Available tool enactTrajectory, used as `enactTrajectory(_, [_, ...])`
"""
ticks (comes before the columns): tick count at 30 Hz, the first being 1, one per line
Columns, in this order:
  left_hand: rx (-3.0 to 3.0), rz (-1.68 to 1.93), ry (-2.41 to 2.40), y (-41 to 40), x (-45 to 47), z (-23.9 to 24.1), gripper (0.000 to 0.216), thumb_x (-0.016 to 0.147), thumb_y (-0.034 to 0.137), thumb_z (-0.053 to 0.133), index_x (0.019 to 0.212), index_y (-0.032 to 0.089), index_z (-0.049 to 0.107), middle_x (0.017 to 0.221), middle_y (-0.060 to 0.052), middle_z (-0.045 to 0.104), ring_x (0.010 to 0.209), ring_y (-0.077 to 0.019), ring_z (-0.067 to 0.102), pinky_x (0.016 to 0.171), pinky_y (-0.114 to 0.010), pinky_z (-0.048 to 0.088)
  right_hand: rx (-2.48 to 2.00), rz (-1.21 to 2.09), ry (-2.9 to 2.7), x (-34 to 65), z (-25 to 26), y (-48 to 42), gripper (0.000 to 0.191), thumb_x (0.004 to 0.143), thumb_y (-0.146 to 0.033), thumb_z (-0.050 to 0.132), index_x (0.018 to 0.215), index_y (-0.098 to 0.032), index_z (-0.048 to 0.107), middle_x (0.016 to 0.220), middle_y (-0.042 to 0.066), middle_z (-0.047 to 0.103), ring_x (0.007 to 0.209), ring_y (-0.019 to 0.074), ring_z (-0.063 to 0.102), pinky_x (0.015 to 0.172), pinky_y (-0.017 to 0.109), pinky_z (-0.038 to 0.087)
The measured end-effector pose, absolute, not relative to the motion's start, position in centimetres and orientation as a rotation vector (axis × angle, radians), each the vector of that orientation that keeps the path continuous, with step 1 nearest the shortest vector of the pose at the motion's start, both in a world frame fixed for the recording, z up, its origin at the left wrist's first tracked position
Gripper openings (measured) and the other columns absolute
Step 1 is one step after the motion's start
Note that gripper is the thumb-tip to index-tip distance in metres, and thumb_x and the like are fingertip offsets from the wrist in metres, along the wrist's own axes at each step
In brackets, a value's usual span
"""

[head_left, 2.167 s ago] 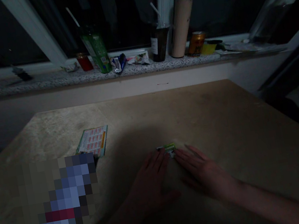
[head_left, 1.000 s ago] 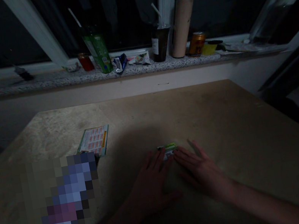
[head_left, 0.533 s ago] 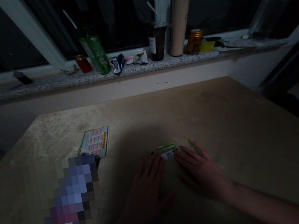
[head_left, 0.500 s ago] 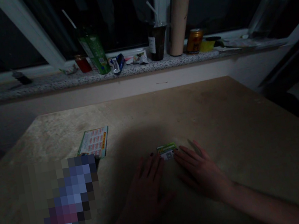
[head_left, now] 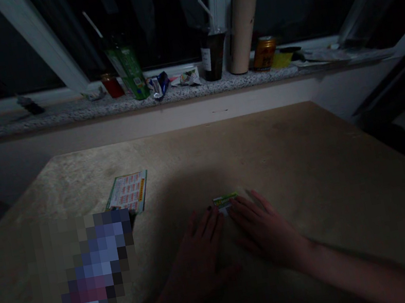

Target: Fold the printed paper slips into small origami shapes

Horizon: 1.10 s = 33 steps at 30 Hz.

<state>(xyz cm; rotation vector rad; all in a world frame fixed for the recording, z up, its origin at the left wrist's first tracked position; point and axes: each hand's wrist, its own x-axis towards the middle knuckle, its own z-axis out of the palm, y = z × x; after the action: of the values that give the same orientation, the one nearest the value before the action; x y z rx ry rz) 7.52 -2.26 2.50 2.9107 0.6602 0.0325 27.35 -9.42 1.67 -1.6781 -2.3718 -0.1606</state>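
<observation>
A small green and white card (head_left: 225, 201) lies flat on the tan table (head_left: 306, 164) in dim light. My left hand (head_left: 200, 248) lies flat, fingers stretched out, its fingertips at the card's left near edge. My right hand (head_left: 265, 226) also rests flat with spread fingers, its fingertips covering the card's right near part. Neither hand grips the card.
A larger printed card (head_left: 128, 192) lies to the left, next to a blurred-out patch (head_left: 91, 275). On the stone windowsill (head_left: 43, 114) behind the table stand a green bottle (head_left: 127, 68), a dark cup (head_left: 212, 53), a tall tan cylinder (head_left: 243, 24), cans and wrappers.
Both hands have shifted slightly on the card; my right fingertips now cover more of it. The view tilted a little.
</observation>
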Motion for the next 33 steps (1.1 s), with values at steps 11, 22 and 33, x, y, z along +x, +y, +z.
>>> enactTrajectory(11, [2.886,-0.015,0.699,-2.3,7.7,2.8,0.074,0.087,0.060,0.038,0.145,0.019,0.018,0.151,-0.009,0.020,0.138,-0.0270,0.014,0.111,-0.051,0.007,-1.669,-0.057,-2.388,27.9,1.7,-9.6,0.058,0.090,-0.046,0.042,0.136,-0.012,0.039,0.139,0.015,0.042,0.133,0.0287,0.030,0.111,0.054,0.016])
enactTrajectory(22, [2.932,0.018,0.627,-1.5,7.0,2.4,0.067,0.090,0.057,0.035,0.144,0.021,0.021,0.151,-0.007,0.021,0.137,-0.0273,0.018,0.111,-0.051,0.008,-1.678,0.107,-2.371,28.4,1.9,-9.6,0.052,0.090,-0.048,0.043,0.133,-0.020,0.044,0.141,0.015,0.039,0.135,0.0282,0.025,0.110,0.056,0.012])
enactTrajectory(33, [2.982,0.043,0.591,-1.5,6.8,2.7,0.063,0.092,0.052,0.034,0.144,0.019,0.021,0.149,-0.007,0.025,0.136,-0.0266,0.021,0.111,-0.051,0.007,-1.644,0.044,-2.314,28.6,1.7,-9.6,0.050,0.088,-0.038,0.050,0.134,-0.020,0.044,0.139,0.014,0.041,0.133,0.0278,0.028,0.110,0.057,0.014])
